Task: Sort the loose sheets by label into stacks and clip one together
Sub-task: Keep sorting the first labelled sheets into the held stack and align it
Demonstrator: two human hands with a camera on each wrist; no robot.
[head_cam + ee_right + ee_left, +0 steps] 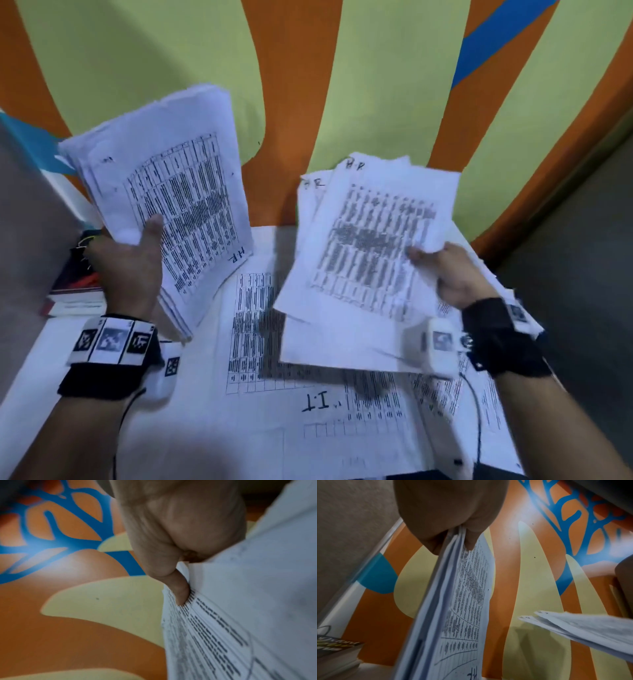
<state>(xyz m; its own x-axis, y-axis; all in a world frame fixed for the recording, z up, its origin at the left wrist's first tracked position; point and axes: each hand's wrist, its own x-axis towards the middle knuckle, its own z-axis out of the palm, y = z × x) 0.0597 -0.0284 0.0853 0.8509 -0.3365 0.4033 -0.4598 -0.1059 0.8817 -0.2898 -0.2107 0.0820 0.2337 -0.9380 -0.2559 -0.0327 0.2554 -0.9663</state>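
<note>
Holding a thick stack of sheets point(164, 202) up above the desk point(41, 346), your left hand point(128, 270) grips its lower edge, thumb on the front page marked "HR". Your right hand point(452, 274) pinches a thinner bundle point(366, 253) by its right edge, thumb on top; two of its pages show "HR" at the far corners. Under both, more sheets point(270, 404) lie flat on the desk, one marked "IT". Books point(73, 294) lie at the left.
</note>
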